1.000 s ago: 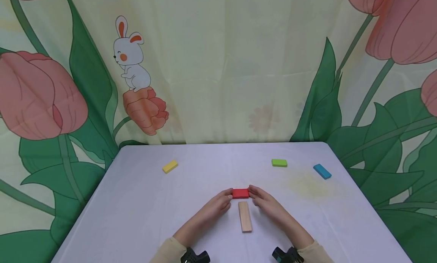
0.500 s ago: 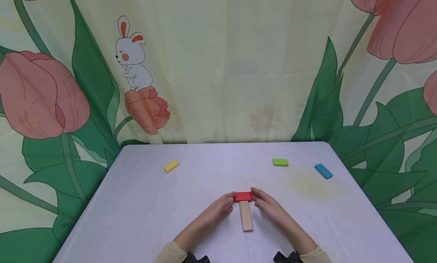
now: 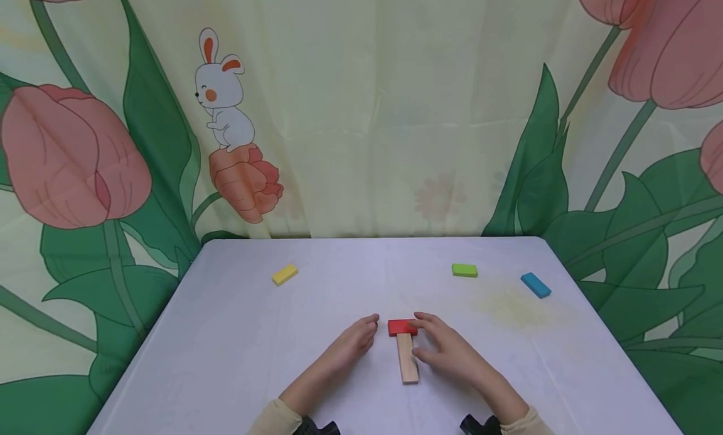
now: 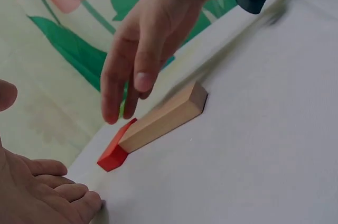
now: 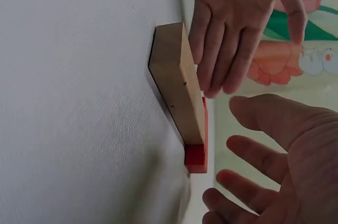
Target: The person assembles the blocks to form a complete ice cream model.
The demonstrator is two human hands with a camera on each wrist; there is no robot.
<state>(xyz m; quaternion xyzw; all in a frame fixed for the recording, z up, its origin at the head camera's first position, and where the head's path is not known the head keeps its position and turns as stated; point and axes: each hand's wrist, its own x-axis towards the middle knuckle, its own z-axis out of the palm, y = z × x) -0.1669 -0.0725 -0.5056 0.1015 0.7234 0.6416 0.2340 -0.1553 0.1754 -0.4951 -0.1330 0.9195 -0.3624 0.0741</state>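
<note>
A red block lies crosswise at the far end of a plain wooden block, and the two form a T shape on the table. In both wrist views they look to be touching. My left hand is to the left, apart from the red block, its fingers loosely extended and holding nothing. To the right, my right hand hovers with fingers spread, its fingertips over the red block's right end in the head view. The left wrist view has this right hand above the blocks, with nothing gripped.
A yellow block lies at the back left of the white-covered table. Farther right are a green block and a blue block. A curtain with printed tulips and a rabbit hangs behind the table.
Both hands, earlier at the red block's ends, drew it toward the wooden block until they met. Since then the left hand has backed off leftward, and the right hand has let go and spread its fingers.
</note>
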